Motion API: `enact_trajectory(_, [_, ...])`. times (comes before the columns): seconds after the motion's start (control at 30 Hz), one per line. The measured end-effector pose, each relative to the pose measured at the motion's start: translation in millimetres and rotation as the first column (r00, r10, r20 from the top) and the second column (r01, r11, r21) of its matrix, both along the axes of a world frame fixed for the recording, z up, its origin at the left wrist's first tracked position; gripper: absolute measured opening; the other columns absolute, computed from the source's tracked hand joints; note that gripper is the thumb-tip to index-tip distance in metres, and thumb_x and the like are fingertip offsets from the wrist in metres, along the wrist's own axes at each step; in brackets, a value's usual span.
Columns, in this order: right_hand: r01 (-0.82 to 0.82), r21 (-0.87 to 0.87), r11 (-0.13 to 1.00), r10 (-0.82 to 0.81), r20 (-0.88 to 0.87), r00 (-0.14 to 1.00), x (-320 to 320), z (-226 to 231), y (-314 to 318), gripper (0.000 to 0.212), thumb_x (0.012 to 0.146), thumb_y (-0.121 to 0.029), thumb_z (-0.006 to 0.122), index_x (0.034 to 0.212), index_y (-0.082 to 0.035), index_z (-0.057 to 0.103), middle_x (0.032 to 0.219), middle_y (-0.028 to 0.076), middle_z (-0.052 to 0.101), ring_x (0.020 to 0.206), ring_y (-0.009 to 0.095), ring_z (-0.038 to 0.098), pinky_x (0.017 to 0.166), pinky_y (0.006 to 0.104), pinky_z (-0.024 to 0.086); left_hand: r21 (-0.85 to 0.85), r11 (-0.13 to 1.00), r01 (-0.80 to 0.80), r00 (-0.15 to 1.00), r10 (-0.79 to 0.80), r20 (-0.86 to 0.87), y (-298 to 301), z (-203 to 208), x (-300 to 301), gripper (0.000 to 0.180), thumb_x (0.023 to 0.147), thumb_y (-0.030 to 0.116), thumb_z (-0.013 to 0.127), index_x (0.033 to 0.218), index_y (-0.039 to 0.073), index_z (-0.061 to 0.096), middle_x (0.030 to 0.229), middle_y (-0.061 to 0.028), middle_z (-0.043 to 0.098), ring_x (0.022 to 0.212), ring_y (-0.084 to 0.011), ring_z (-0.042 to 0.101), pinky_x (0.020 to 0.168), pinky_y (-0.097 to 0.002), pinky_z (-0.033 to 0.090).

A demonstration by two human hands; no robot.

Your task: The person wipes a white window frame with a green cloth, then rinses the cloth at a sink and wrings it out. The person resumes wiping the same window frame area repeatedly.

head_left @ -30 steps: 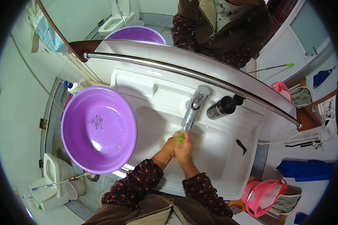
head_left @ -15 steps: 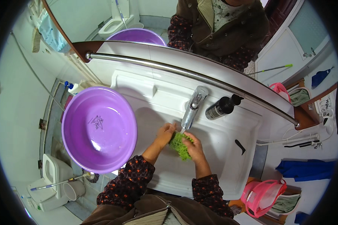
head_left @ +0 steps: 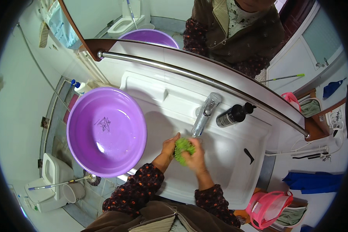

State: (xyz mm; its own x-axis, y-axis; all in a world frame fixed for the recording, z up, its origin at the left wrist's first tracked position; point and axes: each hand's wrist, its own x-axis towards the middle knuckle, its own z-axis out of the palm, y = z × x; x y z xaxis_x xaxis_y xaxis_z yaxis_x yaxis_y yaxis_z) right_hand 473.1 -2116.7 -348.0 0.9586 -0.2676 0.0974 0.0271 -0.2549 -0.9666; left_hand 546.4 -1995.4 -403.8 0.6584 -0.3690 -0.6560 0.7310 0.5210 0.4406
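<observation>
Between my two hands is a bright green, shaggy scrubbing sponge [head_left: 182,150], bunched up over the white sink basin. My left hand [head_left: 169,147] presses against its left side, the fingers partly hidden. From the right, my right hand [head_left: 197,156] grips it, slightly smeared by motion. The chrome faucet [head_left: 205,116] stands just beyond, its spout end close above the right hand. Whether water is running from it I cannot tell.
A large purple basin [head_left: 75,135] sits at the sink's left. A black pump bottle [head_left: 232,115] stands right of the faucet, and a small black curved object [head_left: 249,156] lies on the sink's right side. A metal rail [head_left: 205,79] crosses beyond, under the mirror.
My hands have drawn the green sponge slightly nearer and away from the spout. It is more bunched now, and my right hand has turned further over it.
</observation>
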Motion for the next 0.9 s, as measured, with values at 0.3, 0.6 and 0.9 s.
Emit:
enact_trajectory(0.3, [0.201, -0.498, 0.844, -0.229, 0.004, 0.973, 25.3, -35.5, -10.4, 0.024, 0.084, -0.023, 0.07, 0.096, -0.003, 0.065, 0.086, 0.021, 0.065, 0.079, 0.04, 0.067, 0.071, 0.0504, 0.054, 0.338, 0.927, 0.164, 0.971, -0.212, 0.11, -31.8, 21.9, -24.2, 0.04, 0.1, 0.031, 0.058, 0.113, -0.005, 0.068, 0.09, -0.01, 0.069, 0.078, -0.0191, 0.064, 0.072, -0.0341, 0.053])
enact_trajectory(0.6, [0.219, -0.551, 0.805, -0.315, -0.084, 0.945, 36.8, -45.9, -13.0, 0.026, 0.089, -0.025, 0.071, 0.088, 0.001, 0.067, 0.085, 0.023, 0.067, 0.076, 0.041, 0.066, 0.067, 0.0494, 0.052, 0.345, 0.924, 0.164, 0.98, -0.194, 0.054, -29.4, 11.9, -21.3, 0.038, 0.103, 0.026, 0.056, 0.127, -0.002, 0.064, 0.105, -0.0079, 0.069, 0.087, -0.0194, 0.067, 0.073, -0.0323, 0.055])
enact_trajectory(0.9, [0.06, -0.638, 0.767, -0.136, -0.071, 0.988, 27.9, 16.1, 37.5, 0.026, 0.09, -0.027, 0.068, 0.101, -0.004, 0.064, 0.083, 0.023, 0.067, 0.071, 0.042, 0.066, 0.062, 0.0497, 0.052, -0.25, 0.941, 0.226, 0.967, -0.186, 0.175, -3.0, -47.5, -10.6, 0.037, 0.102, 0.03, 0.057, 0.115, -0.004, 0.064, 0.103, -0.0128, 0.069, 0.097, -0.0219, 0.067, 0.084, -0.0389, 0.055])
